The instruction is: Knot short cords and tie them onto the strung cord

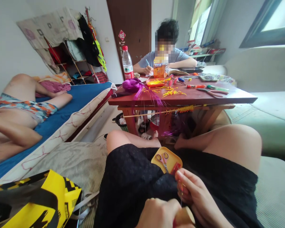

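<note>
My left hand [158, 212] is closed around a pale, wood-coloured cylinder [186, 216], whose round end sticks out beside the knuckles. My right hand [196, 189] is closed in a pinch on a thin strand [181, 191], which runs down towards the cylinder. What exactly the strand is made of is too small to tell. Just beyond the right fingertips, a yellow tray [175, 153] rests on my lap. In it lie small scissors [164, 161] with pinkish handles and a small red piece [175, 168].
Ahead is a red-brown table [133, 100] with purple strands [135, 87], yellow pieces [173, 91], pliers [210, 92] and a bottle [127, 65]. A stick [154, 113] with yellow pieces spans its front. A person [147, 61] writes behind it; another lies on the bed [85, 95]. A yellow-black bag [49, 196] sits left.
</note>
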A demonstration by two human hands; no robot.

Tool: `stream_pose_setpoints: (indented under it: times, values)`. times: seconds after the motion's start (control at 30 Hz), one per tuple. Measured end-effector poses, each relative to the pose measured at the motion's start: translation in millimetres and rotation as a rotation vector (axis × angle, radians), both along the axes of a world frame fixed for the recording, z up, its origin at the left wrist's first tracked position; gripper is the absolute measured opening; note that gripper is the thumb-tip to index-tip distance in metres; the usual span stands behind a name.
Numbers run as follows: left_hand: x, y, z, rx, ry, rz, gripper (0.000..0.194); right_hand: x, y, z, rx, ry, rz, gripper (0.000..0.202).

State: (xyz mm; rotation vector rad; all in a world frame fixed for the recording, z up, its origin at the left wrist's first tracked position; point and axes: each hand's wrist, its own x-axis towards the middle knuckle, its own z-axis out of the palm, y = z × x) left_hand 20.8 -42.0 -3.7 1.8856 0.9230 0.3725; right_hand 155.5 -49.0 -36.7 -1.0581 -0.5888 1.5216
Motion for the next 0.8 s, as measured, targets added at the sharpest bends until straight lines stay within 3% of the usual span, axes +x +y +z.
stream_pose_setpoints:
  times: [0.07,0.13,0.2,0.27,0.33,0.37,0.43,0.57,0.7,0.8]
  values:
    - [3,8,-1.9,-0.319,-0.253,0.106,0.040,5,-1,5.1,0.150,-0.233,-0.086,0.032]
    - [7,17,-5.8,-0.609,-0.506,0.222,0.040,7,-5,10.5,0.405,-0.586,-0.128,0.028]
    - [9,24,-9.2,-0.742,-0.600,0.300,0.038,8,-8,15.8,0.706,-0.949,-0.087,0.024]
    - [10,29,-9.0,-0.652,-0.503,0.284,0.032,8,-9,22.7,0.956,-1.236,0.000,0.024]
    - [8,30,-4.2,-0.381,-0.287,0.155,0.024,9,-6,32.3,1.068,-1.417,0.119,0.024]
    - [6,29,-0.6,-0.211,-0.175,0.072,0.021,10,-4,37.7,1.050,-1.448,0.180,0.024]
    - [4,25,7.4,0.079,0.000,-0.049,0.021,13,1,46.9,0.865,-1.353,0.288,0.024]
    - [1,15,14.7,0.245,0.216,-0.204,0.018,11,5,45.8,0.349,-0.810,0.359,0.037]
    - [-4,2,-1.9,0.375,0.430,-0.202,0.032,-2,-2,25.3,0.140,-0.396,0.265,0.050]
    - [-7,-11,-20.6,0.488,0.528,-0.143,0.033,-9,-6,14.5,0.088,-0.256,0.215,0.051]
